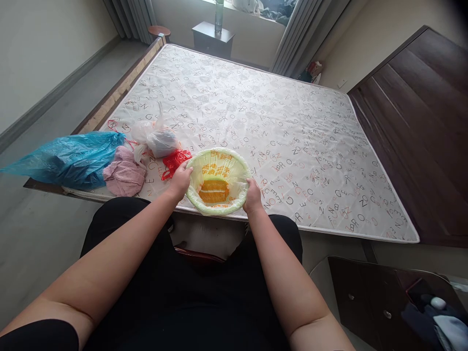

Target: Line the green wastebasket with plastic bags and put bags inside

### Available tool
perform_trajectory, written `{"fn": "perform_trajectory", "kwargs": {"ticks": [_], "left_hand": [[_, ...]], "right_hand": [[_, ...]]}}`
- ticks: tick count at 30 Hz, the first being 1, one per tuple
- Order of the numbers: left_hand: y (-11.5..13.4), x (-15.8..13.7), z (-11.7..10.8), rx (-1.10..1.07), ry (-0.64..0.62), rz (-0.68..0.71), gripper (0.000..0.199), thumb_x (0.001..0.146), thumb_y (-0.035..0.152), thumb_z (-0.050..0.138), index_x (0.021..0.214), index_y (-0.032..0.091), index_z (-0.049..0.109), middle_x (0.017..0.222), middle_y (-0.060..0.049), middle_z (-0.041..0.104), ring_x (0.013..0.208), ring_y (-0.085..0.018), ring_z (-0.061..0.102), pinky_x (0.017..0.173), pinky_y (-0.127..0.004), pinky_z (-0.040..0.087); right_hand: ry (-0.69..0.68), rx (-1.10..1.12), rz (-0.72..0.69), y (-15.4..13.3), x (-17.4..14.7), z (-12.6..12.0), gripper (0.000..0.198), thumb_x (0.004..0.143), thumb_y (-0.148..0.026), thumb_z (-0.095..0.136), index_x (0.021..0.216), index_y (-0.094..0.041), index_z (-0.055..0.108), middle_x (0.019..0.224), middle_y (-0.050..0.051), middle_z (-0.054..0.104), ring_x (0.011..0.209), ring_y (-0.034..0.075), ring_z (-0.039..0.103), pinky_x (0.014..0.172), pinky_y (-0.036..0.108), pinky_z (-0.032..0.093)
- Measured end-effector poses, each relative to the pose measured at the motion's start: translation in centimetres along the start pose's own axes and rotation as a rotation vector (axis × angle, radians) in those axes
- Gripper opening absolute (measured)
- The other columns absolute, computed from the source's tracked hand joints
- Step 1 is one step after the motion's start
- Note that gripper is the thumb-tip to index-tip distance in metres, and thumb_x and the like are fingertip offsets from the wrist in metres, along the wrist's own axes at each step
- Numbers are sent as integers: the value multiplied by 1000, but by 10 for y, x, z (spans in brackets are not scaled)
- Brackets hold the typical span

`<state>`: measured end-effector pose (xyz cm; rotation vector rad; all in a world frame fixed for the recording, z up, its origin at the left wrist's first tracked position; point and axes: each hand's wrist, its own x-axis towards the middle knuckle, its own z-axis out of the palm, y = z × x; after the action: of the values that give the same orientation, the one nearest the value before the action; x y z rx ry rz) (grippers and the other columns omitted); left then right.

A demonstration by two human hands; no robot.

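Observation:
A round pale green basket (218,210) is held between my two hands at the mattress's near edge. A translucent plastic bag with orange print (215,170) lines it and is folded over the rim. My left hand (180,181) grips the rim on the left, fingers closed round it. On the opposite side my right hand (253,196) is closed on the rim, thumb on top. Beside my left hand lies a crumpled red plastic bag (174,162). Farther left are a clear tied plastic bag (161,139), a pink cloth (125,171) and a large blue plastic bag (84,156).
The letter-printed mattress (292,136) spreads out in front, with a dark wooden headboard (413,136) on the right. A nightstand (214,39) stands beyond, under the window. At lower right, a dark cabinet (365,292) bears clothes (435,317).

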<state>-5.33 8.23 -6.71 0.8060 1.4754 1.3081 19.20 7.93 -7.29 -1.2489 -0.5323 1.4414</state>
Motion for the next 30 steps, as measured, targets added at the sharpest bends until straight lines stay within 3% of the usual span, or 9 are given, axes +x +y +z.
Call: {"fn": "perform_trajectory", "kwargs": {"ticks": [30], "left_hand": [[-8, 5, -3, 8, 0, 17, 41, 89, 27, 60, 129, 20, 67, 118, -10, 74, 112, -27, 69, 104, -45, 55]], "right_hand": [[2, -14, -15, 0, 1, 0, 10, 81, -32, 56, 86, -25, 60, 83, -1, 67, 82, 18, 64, 74, 30, 55]]}}
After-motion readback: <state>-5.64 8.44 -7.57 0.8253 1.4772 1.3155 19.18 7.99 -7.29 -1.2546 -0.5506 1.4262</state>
